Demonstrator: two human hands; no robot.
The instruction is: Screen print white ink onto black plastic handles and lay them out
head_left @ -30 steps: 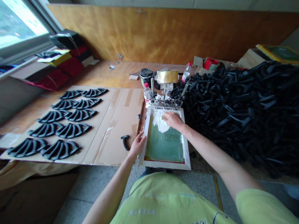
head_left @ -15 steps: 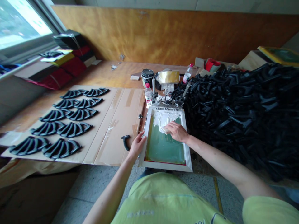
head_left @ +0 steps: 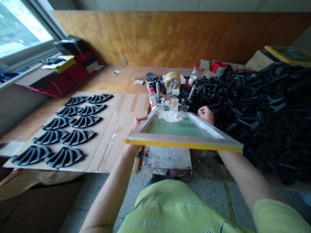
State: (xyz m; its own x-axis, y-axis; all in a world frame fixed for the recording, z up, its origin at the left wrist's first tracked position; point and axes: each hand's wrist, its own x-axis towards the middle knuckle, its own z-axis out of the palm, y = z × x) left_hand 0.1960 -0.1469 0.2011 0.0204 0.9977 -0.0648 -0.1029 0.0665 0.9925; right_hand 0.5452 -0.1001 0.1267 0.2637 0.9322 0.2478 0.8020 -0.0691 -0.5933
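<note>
Left hand [head_left: 136, 124] gripped the screen frame [head_left: 182, 140] on its left rail, near edge tilted up off the printing bed [head_left: 168, 158]; right hand [head_left: 206, 115] closed in a fist beside the frame's right rail.

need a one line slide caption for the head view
Left hand and right hand hold a printing screen tilted up off its base plate, beside a heap of black parts.

text: none legible | shirt [head_left: 170, 207] print: blurred | bottle [head_left: 152, 98] label: too small
</note>
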